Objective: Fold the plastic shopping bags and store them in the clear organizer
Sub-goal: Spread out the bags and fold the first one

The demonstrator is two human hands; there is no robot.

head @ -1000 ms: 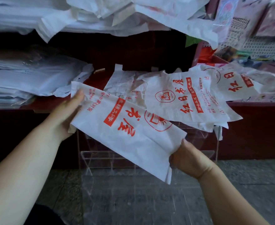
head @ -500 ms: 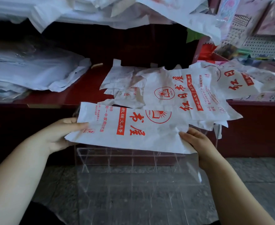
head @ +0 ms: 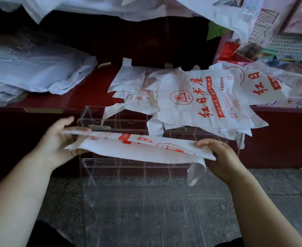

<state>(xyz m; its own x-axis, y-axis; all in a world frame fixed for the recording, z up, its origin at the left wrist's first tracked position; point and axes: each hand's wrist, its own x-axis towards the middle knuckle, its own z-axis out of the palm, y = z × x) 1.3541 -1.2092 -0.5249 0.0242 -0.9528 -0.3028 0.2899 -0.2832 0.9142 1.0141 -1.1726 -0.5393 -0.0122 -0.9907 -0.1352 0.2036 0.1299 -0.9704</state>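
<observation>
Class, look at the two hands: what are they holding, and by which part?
A folded white plastic bag with red print: the left hand holds its left end, the right hand its right end.

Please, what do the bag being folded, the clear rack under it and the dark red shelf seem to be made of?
Held bag: thin white plastic film, matte, printed in red; it creases and sags. Clear organizer: rigid transparent sheet, probably acrylic; it has glossy edges and the floor shows through it. Shelf: dark red and smooth, perhaps painted wood; unclear.
</observation>
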